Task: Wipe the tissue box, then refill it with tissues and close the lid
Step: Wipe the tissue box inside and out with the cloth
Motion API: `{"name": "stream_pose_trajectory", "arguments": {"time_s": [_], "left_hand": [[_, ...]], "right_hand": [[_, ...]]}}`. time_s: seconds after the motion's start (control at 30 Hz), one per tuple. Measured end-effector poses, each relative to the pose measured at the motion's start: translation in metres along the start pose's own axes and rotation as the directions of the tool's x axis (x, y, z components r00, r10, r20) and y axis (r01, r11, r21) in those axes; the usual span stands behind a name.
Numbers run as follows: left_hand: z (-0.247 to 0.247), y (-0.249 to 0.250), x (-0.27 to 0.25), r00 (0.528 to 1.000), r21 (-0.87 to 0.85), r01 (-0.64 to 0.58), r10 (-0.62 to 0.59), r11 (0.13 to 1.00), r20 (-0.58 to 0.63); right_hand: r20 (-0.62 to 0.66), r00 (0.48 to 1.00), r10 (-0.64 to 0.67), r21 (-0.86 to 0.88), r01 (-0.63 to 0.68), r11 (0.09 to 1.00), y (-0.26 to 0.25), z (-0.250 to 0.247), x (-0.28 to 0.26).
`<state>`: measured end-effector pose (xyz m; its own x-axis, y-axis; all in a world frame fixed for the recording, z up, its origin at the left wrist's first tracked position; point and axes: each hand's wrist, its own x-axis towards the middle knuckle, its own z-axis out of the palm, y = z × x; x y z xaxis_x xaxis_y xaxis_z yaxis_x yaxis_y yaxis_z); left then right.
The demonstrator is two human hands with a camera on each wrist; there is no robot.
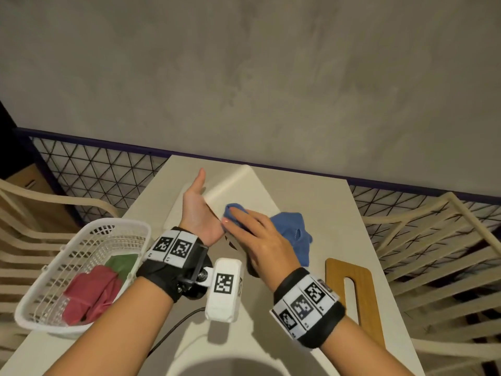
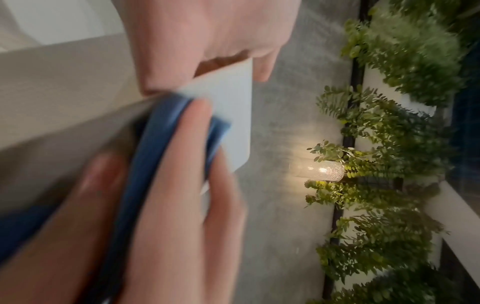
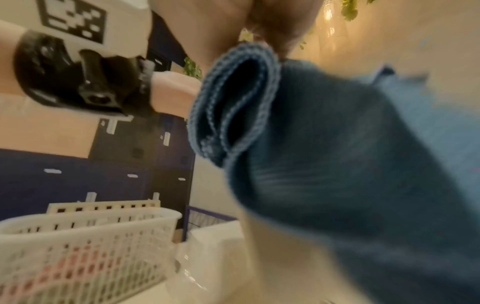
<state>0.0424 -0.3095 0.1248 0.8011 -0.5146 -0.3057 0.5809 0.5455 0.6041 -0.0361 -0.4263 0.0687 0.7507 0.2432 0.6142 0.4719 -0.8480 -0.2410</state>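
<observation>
The white tissue box [image 1: 233, 183] stands tilted on the pale table [image 1: 320, 194], its wooden lid off. My left hand [image 1: 196, 210] grips the box's left edge, thumb pointing up; the left wrist view shows that edge [image 2: 231, 115] caught between thumb and fingers. My right hand [image 1: 252, 229] holds a blue cloth [image 1: 292, 232] against the box's near face. In the left wrist view a fold of the cloth [image 2: 155, 144] runs between the right hand's fingers [image 2: 182, 174]. The rest of the cloth [image 3: 337, 164] hangs loose under the right palm.
The wooden lid [image 1: 349, 272] with a long slot lies flat at the table's right. A white mesh basket [image 1: 122, 222] holding a red cloth [image 1: 92, 294] and a green cloth [image 1: 122, 263] sits at the left. Slatted chairs flank the table; a wall rises behind it.
</observation>
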Motion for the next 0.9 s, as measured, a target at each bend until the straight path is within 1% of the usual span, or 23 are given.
{"name": "stream_pose_trajectory", "arguments": {"time_s": [0.03,0.1,0.17,0.23,0.27,0.3,0.37,0.4,0.47,0.5,0.53,0.57,0.63,0.7,0.77,0.8,0.83,0.9], "left_hand": [[-0.001,0.001,0.000,0.999,0.000,-0.045,0.045,0.999,0.013],[-0.004,0.003,0.002,0.994,0.050,-0.103,0.101,0.993,0.036],[-0.004,0.003,0.002,0.991,0.155,-0.118,0.106,0.981,0.083],[-0.003,0.000,0.001,0.991,0.282,-0.098,0.067,0.954,0.118],[-0.003,-0.002,0.001,0.990,0.352,-0.101,0.061,0.930,0.125],[-0.004,-0.005,0.002,0.988,0.419,-0.124,0.075,0.900,0.132],[-0.005,-0.006,0.002,0.983,0.510,-0.172,0.115,0.843,0.142],[-0.005,-0.006,0.002,0.984,0.522,-0.173,0.120,0.835,0.134],[-0.010,-0.007,0.001,0.988,0.502,-0.149,0.109,0.852,0.108],[-0.012,-0.008,0.001,0.991,0.478,-0.131,0.098,0.868,0.095],[-0.013,-0.010,0.001,0.993,0.453,-0.110,0.083,0.885,0.081],[-0.015,-0.011,0.002,0.996,0.423,-0.083,0.061,0.902,0.067],[-0.015,-0.013,0.003,0.999,0.370,-0.045,0.032,0.928,0.040],[-0.011,-0.015,0.004,0.999,0.357,-0.014,0.000,0.934,0.039],[-0.009,-0.019,0.005,0.999,0.407,0.006,-0.025,0.914,0.041],[-0.009,-0.022,0.006,1.000,0.425,-0.001,-0.011,0.905,0.025],[-0.008,-0.025,0.005,1.000,0.436,-0.003,-0.002,0.900,0.011],[-0.010,-0.030,0.007,1.000,0.407,0.014,-0.004,0.914,-0.024]], "right_hand": [[0.008,1.000,0.027,0.014,-0.027,1.000,0.008,-0.004,-0.007],[-0.061,0.982,0.178,0.057,-0.175,0.983,0.021,-0.013,-0.015],[-0.150,0.934,0.323,0.104,-0.310,0.945,0.030,-0.020,-0.012],[-0.225,0.887,0.404,0.193,-0.366,0.910,0.032,-0.027,-0.001],[-0.243,0.860,0.450,0.263,-0.388,0.883,0.031,-0.029,0.005],[-0.239,0.832,0.500,0.334,-0.413,0.847,0.030,-0.033,0.011],[-0.191,0.783,0.592,0.451,-0.465,0.761,0.029,-0.036,0.013],[-0.160,0.763,0.627,0.490,-0.490,0.721,0.029,-0.036,0.012],[-0.101,0.727,0.679,0.540,-0.533,0.651,0.027,-0.035,0.007],[-0.094,0.719,0.689,0.546,-0.542,0.639,0.025,-0.035,0.005],[-0.109,0.730,0.675,0.532,-0.531,0.660,0.023,-0.035,0.002],[-0.145,0.771,0.621,0.484,-0.491,0.724,0.021,-0.034,0.000],[-0.190,0.878,0.439,0.307,-0.371,0.876,0.018,-0.031,-0.004],[-0.133,0.947,0.293,0.172,-0.269,0.948,0.010,-0.024,-0.006],[-0.058,0.983,0.176,0.128,-0.168,0.977,-0.002,-0.012,-0.004],[-0.035,0.990,0.134,0.116,-0.129,0.985,-0.009,-0.007,-0.001],[-0.020,0.994,0.111,0.110,-0.108,0.988,-0.012,-0.003,0.003],[-0.024,0.992,0.120,0.092,-0.118,0.989,-0.011,0.000,0.015]]}}
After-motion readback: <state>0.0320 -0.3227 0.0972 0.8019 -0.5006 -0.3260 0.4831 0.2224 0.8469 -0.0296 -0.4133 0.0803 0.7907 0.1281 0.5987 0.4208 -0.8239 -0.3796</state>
